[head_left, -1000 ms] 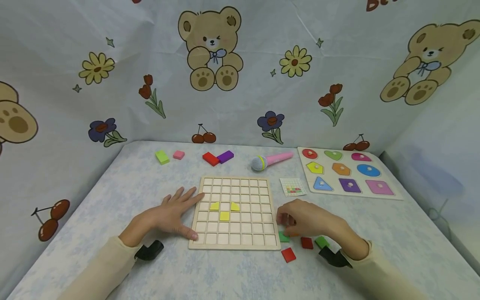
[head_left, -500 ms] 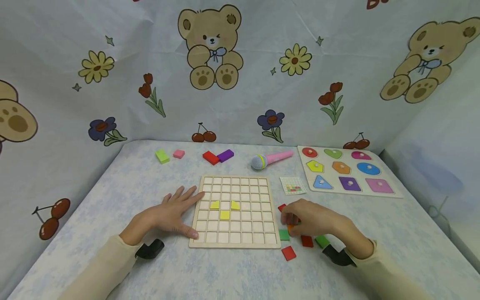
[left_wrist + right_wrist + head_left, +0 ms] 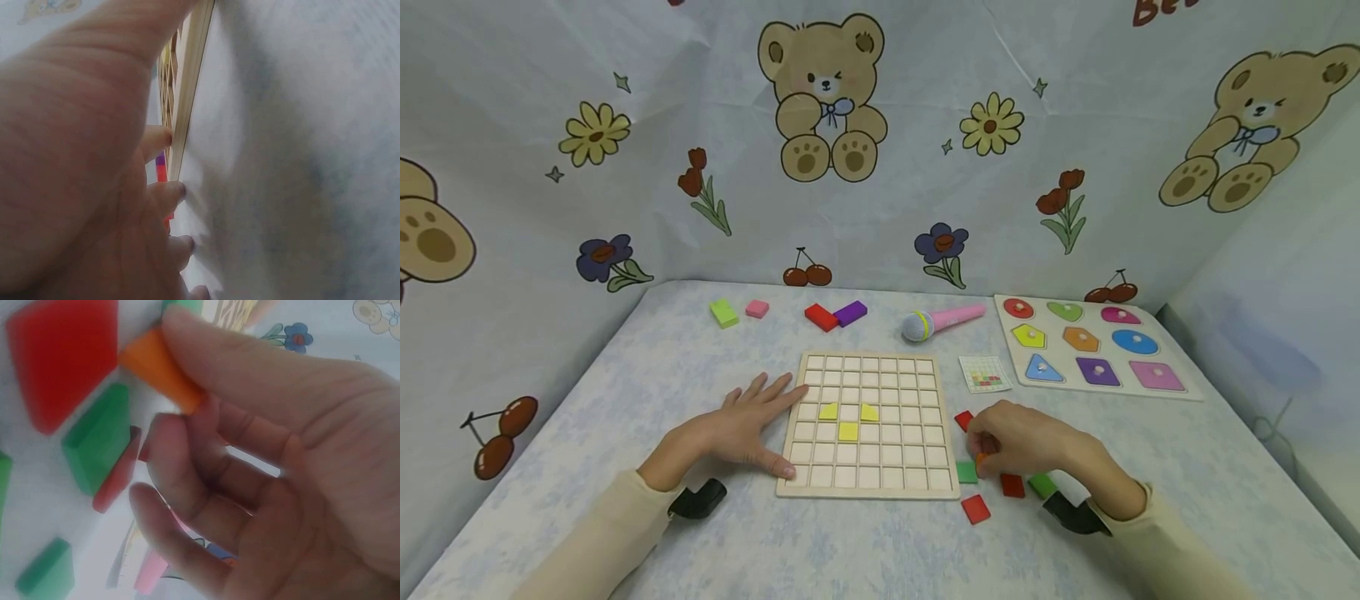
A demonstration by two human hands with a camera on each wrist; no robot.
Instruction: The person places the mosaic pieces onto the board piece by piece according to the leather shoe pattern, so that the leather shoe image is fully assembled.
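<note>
A square wooden grid board (image 3: pixel 891 455) lies flat in the head view, with three yellow pieces (image 3: pixel 848 432) in its cells. My left hand (image 3: pixel 741 425) rests at the board's left edge, fingers spread, thumb and fingertip touching the frame. To the board's right, my right hand (image 3: pixel 1030 437) is over loose tiles. In the right wrist view its thumb and finger pinch an orange tile (image 3: pixel 161 367). Around that hand lie a green tile (image 3: pixel 967 472), a red tile (image 3: pixel 976 509), a dark red tile (image 3: pixel 1012 485) and another green tile (image 3: pixel 1042 485).
A small pattern card (image 3: pixel 985 375) lies beyond the right hand. A shape puzzle board (image 3: pixel 1052 337) occupies the back right, beside a pink toy microphone (image 3: pixel 955 317). Red (image 3: pixel 822 317), purple (image 3: pixel 851 313), pink (image 3: pixel 757 309) and lime (image 3: pixel 724 313) blocks sit along the back.
My right hand has shifted slightly right, away from the board. A red tile beyond its fingers and the orange tile at its fingertips have come into view. The left hand stays put.
</note>
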